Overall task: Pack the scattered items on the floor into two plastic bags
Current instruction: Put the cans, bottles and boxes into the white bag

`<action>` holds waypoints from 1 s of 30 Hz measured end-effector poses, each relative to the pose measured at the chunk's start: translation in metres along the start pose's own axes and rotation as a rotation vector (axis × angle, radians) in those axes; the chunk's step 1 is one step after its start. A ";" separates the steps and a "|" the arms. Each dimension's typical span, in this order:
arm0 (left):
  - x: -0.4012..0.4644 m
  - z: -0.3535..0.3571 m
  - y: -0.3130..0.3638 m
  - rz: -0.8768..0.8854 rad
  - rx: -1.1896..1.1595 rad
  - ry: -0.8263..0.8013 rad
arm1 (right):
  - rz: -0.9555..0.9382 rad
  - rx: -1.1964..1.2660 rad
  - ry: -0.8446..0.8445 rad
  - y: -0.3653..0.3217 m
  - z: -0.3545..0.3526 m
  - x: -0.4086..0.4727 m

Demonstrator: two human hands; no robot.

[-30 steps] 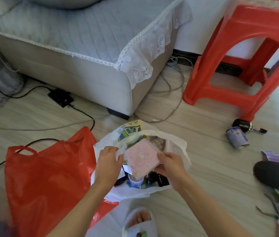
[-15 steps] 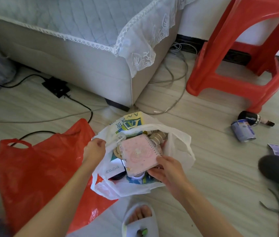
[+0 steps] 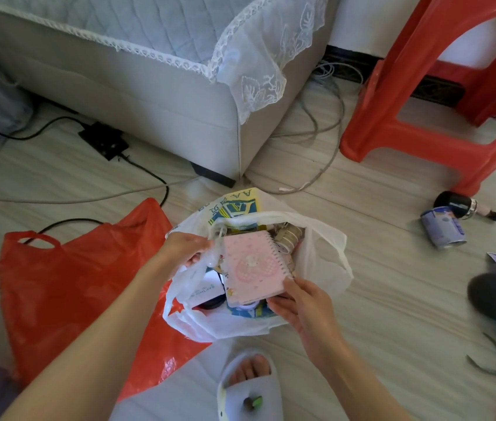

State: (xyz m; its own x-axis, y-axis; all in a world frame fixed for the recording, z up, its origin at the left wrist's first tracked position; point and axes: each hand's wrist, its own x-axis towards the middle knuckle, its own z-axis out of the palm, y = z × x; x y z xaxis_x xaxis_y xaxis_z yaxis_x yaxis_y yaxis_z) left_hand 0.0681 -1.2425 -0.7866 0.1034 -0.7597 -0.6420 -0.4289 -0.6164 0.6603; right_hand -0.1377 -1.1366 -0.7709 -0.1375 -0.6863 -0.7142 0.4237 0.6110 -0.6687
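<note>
While the left hand (image 3: 190,249) grips the white bag (image 3: 322,256) rim | pink notebook (image 3: 254,267) atop contents, long axis away from me | right hand (image 3: 297,302) pinches its near corner (nearer hand, I judge).

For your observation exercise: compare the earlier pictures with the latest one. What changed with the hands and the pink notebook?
The left hand let go of the pink notebook and now grips the white bag rim. The right hand still holds the notebook, now lower in the bag. The red bag stayed flat.
</note>
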 end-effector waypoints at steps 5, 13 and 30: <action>0.000 0.012 -0.003 0.189 0.093 0.348 | -0.006 -0.006 -0.002 0.001 0.001 0.000; -0.039 -0.005 -0.002 0.590 0.032 0.534 | -0.060 0.017 0.026 -0.008 0.018 0.012; -0.152 0.040 0.097 1.122 0.923 0.157 | -0.806 -1.735 0.044 -0.123 -0.064 -0.088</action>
State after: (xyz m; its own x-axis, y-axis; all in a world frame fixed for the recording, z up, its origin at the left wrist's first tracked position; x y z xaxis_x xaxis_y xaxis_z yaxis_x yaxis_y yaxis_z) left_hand -0.0252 -1.1785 -0.6412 -0.5972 -0.7933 0.1185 -0.7532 0.6054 0.2571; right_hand -0.2354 -1.1257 -0.6387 0.1526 -0.9754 -0.1593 -0.9689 -0.1158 -0.2186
